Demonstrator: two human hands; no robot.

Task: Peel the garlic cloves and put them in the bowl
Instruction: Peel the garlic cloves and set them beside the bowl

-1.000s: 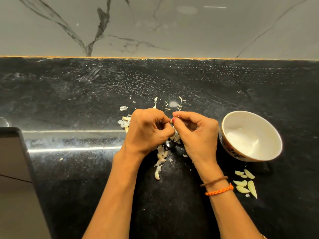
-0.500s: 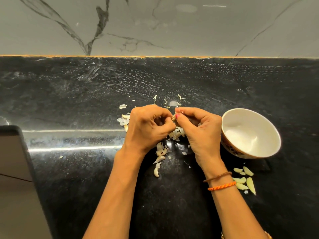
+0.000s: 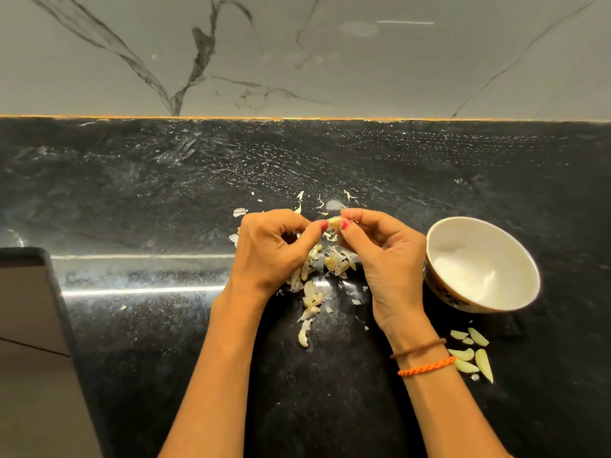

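Note:
A small garlic clove [image 3: 333,222] is pinched between the fingertips of both hands above the black counter. My left hand [image 3: 269,251] holds its left end with curled fingers, and my right hand [image 3: 385,256] pinches its right end. Thin skin hangs under the clove. A white bowl [image 3: 515,302] stands just right of my right hand and looks empty. Several peeled cloves [image 3: 472,357] lie on the counter in front of the bowl, beside my right wrist.
A heap of garlic skins and bits [image 3: 317,279] lies under and between my hands, with more scraps [image 3: 322,201] behind them. A dark flat panel [image 3: 29,309] sits at the left edge. A marble wall [image 3: 297,54] rises behind the counter.
My hands have drawn slightly apart, so the clove shows between the fingertips. Bits of skin have come loose beneath it.

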